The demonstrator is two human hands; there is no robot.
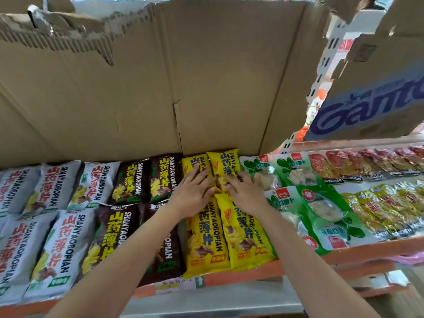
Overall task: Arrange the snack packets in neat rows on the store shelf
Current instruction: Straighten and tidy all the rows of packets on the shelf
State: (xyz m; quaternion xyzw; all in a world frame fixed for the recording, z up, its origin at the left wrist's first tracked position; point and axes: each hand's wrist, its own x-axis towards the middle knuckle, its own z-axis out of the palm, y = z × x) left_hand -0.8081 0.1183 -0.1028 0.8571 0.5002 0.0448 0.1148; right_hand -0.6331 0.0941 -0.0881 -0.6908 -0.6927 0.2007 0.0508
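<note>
left hand | right hand – fingers spread flat, gripping nothing – pressing rear yellow packets

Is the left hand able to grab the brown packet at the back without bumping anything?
Probably yes. The left hand rests on the yellow packets, right beside the back brown packet. That packet lies uncovered on top of the shelf, and nothing stands between them.
</note>
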